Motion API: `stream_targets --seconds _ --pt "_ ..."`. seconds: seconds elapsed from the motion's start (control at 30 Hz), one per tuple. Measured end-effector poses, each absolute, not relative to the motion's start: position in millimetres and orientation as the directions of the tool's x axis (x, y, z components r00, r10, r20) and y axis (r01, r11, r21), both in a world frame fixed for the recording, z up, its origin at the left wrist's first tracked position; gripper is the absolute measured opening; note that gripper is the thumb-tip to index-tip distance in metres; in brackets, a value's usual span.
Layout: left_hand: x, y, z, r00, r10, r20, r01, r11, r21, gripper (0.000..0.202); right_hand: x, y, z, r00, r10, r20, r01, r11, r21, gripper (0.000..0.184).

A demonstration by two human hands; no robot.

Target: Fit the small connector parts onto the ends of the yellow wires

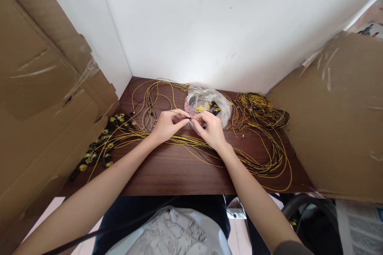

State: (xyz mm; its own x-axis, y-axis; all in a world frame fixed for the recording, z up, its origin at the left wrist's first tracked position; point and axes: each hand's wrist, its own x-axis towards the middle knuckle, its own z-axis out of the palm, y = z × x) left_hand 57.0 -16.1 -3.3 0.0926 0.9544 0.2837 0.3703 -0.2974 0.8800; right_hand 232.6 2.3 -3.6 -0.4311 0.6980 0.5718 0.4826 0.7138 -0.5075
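Note:
My left hand (167, 125) and my right hand (211, 127) meet above the middle of a dark wooden table (179, 175). Both pinch a thin wire and a small black piece (191, 119) between the fingertips. Just beyond the hands lies a clear plastic bag (208, 103) with small yellow and black parts inside. Long yellow and black wires (254, 159) run loosely across the table under and around both hands.
A row of black and yellow connectors (103, 143) lies at the table's left. A tangled coil of wires (263, 111) sits at the back right. Cardboard sheets stand at the left (44, 107) and right (338, 119). A white wall (209, 28) closes the back.

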Motion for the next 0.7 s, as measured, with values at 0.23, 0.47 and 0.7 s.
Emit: stream_targets --seconds 0.23,0.47,0.7 --pt "56.7 -13.0 -5.0 0.048 0.948 0.315 0.295 -0.314 0.902 0.018 234.2 2.1 1.1 -0.393 0.709 0.585 0.558 0.69 -0.461 0.012" --pt "56.2 -12.2 -6.4 0.041 0.944 0.329 0.286 -0.326 0.901 0.018 234.5 2.5 2.3 -0.4 0.703 0.588 0.554 0.696 -0.456 0.012" --pt "55.9 -12.6 -5.3 0.04 0.947 0.32 0.271 -0.318 0.908 0.019 235.2 3.0 -1.7 -0.441 0.69 0.575 0.526 0.717 -0.458 0.013"
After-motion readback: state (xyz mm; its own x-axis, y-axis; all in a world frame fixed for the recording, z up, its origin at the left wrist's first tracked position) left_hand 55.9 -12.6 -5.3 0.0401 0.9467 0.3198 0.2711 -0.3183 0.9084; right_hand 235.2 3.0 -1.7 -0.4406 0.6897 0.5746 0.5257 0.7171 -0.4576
